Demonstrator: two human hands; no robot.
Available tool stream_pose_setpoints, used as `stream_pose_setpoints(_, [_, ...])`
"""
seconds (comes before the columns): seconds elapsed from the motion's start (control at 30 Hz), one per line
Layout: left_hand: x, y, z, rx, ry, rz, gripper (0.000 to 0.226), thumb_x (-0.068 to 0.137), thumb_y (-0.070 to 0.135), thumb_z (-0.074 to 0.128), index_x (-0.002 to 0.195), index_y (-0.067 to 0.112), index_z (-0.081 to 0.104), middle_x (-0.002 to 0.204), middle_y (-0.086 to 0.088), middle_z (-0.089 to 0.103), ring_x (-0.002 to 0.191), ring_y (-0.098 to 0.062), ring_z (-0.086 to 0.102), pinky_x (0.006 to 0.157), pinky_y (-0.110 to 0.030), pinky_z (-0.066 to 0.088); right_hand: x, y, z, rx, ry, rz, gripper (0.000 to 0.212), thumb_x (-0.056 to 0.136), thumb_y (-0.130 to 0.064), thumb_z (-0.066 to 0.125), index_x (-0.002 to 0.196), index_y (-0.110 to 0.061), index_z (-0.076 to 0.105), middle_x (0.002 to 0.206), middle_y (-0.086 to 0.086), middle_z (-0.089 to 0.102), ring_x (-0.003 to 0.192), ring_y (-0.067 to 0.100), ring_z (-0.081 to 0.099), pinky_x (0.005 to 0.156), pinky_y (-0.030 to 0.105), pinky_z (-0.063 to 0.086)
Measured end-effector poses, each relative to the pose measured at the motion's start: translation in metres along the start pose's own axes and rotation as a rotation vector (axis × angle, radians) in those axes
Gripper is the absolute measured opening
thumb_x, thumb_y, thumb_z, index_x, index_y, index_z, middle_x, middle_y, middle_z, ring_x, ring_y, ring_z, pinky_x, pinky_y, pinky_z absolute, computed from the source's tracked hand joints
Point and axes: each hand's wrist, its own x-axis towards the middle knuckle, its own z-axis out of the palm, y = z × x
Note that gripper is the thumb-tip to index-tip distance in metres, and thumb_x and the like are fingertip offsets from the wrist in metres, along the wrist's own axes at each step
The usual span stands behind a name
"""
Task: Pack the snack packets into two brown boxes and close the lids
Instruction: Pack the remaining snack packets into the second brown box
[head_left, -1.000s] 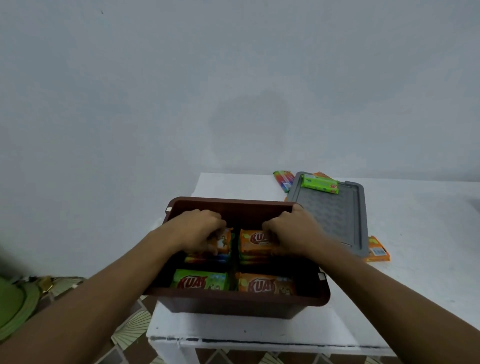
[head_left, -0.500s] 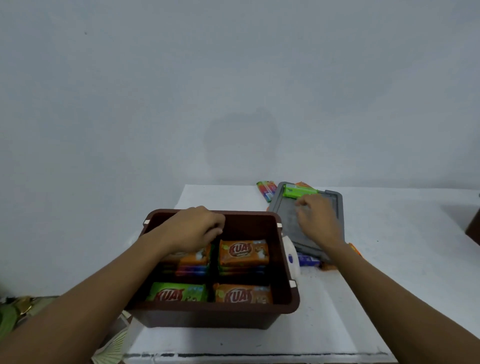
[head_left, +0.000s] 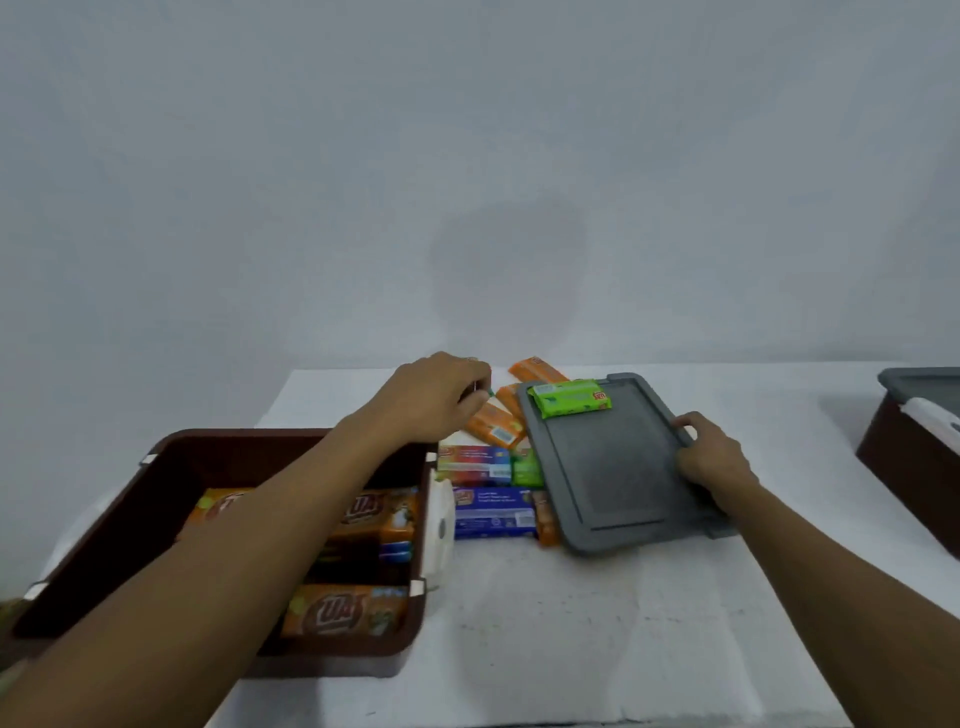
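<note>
An open brown box stands at the table's front left with orange snack packets stacked inside. My left hand reaches past its far rim, fingers curled on a small packet of which only a green tip shows. My right hand grips the right edge of the grey lid, which lies tilted over loose packets. A green packet lies on the lid's far end. Orange packets, a multicoloured one and a blue one lie between box and lid.
A second brown box with a grey lid on it stands at the right edge of the white table. A plain wall rises right behind the table. The left box overhangs the table's left side.
My left hand has come out of the box and reached to the packets behind it. My right hand has slid to the lid's right edge and shifted it, baring several packets beneath.
</note>
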Motion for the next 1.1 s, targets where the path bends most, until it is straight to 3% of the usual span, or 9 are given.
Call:
stream_pose_setpoints(0.27, [0.061, 0.051, 0.039, -0.04, -0.199, -0.022, 0.009, 0.096, 0.027, 0.052, 0.092, 0.022, 0.058, 0.083, 0.002, 0.061, 0.077, -0.019, 0.057, 0.065, -0.034, 0.046, 0.044, 0.085, -0.045, -0.119, 0.09, 0.033, 0.048, 0.084, -0.007, 0.048, 0.124, -0.034, 0.05, 0.1, 0.01, 0.057, 0.09, 0.032, 0.054, 0.082, 0.043, 0.043])
stream_pose_setpoints(0.37, [0.078, 0.066, 0.059, -0.004, -0.333, -0.034, 0.015, 0.095, 0.036, 0.054, 0.102, 0.023, 0.059, 0.1, 0.0, 0.062, 0.088, -0.019, 0.057, 0.078, -0.041, 0.052, 0.055, 0.086, -0.04, -0.244, 0.119, 0.022, 0.045, 0.088, -0.013, 0.047, 0.129, -0.032, 0.047, 0.121, 0.014, 0.052, 0.114, 0.036, 0.043, 0.097, 0.051, 0.033])
stream_pose_setpoints(0.47, [0.088, 0.072, 0.081, 0.096, -0.501, -0.044, 0.037, 0.092, 0.038, 0.061, 0.124, 0.022, 0.055, 0.128, -0.002, 0.055, 0.109, -0.021, 0.054, 0.092, -0.04, 0.048, 0.059, 0.074, -0.026, -0.321, 0.15, -0.145, 0.049, 0.084, -0.013, 0.052, 0.13, -0.029, 0.049, 0.14, 0.011, 0.035, 0.127, 0.034, 0.031, 0.102, 0.053, 0.027])
stream_pose_setpoints(0.63, [0.088, 0.068, 0.115, 0.139, -0.684, -0.138, 0.065, 0.082, 0.032, 0.075, 0.137, 0.029, 0.04, 0.135, -0.005, 0.051, 0.113, -0.024, 0.052, 0.09, -0.039, 0.049, 0.066, 0.041, -0.001, -0.299, -0.001, -0.566, 0.059, 0.081, -0.011, 0.057, 0.136, -0.026, 0.047, 0.151, 0.004, 0.033, 0.137, 0.027, 0.03, 0.108, 0.047, 0.032])
stream_pose_setpoints(0.73, [0.088, 0.064, 0.123, 0.117, -0.681, -0.131, 0.076, 0.078, 0.03, 0.078, 0.14, 0.029, 0.034, 0.136, -0.006, 0.05, 0.117, -0.025, 0.052, 0.094, -0.045, 0.049, 0.078, 0.023, 0.011, -0.317, -0.143, -0.663, 0.068, 0.084, -0.014, 0.056, 0.146, -0.029, 0.034, 0.159, -0.001, 0.023, 0.144, 0.022, 0.021, 0.114, 0.051, 0.025])
stream_pose_setpoints(0.83, [0.088, 0.065, 0.124, 0.117, -0.636, -0.049, 0.073, 0.081, 0.041, 0.071, 0.142, 0.024, 0.034, 0.133, -0.007, 0.053, 0.113, -0.023, 0.053, 0.092, -0.042, 0.05, 0.095, 0.014, 0.014, -0.466, -0.268, -0.69, 0.071, 0.092, -0.021, 0.052, 0.152, -0.034, 0.017, 0.162, -0.005, 0.013, 0.148, 0.018, 0.01, 0.116, 0.052, 0.017])
stream_pose_setpoints(0.97, [0.091, 0.064, 0.107, -0.249, -0.493, -0.208, 0.049, 0.096, 0.053, 0.042, 0.136, 0.026, 0.045, 0.128, 0.006, 0.054, 0.11, -0.014, 0.05, 0.09, -0.032, 0.04, 0.107, 0.015, 0.013, -0.704, -0.154, -0.829, 0.056, 0.096, -0.041, 0.047, 0.146, -0.028, 0.027, 0.148, 0.004, 0.035, 0.134, 0.027, 0.03, 0.106, 0.049, 0.03])
stream_pose_setpoints(1.03, [0.095, 0.059, 0.089, -0.669, -0.42, -0.417, 0.039, 0.097, 0.047, 0.032, 0.113, 0.02, 0.056, 0.109, 0.005, 0.064, 0.097, -0.016, 0.06, 0.081, -0.03, 0.046, 0.107, 0.014, 0.007, -0.671, -0.091, -0.825, 0.041, 0.098, -0.038, 0.044, 0.135, -0.02, 0.04, 0.131, 0.01, 0.052, 0.118, 0.032, 0.046, 0.094, 0.047, 0.042])
stream_pose_setpoints(1.1, [0.097, 0.054, 0.072, -1.152, -0.397, -0.579, 0.037, 0.096, 0.038, 0.035, 0.106, 0.01, 0.058, 0.094, -0.009, 0.075, 0.082, -0.021, 0.071, 0.066, -0.029, 0.055, 0.106, 0.008, 0.0, -0.548, -0.043, -0.733, 0.025, 0.096, -0.024, 0.047, 0.117, -0.009, 0.047, 0.109, 0.018, 0.063, 0.095, 0.037, 0.058, 0.074, 0.044, 0.05])
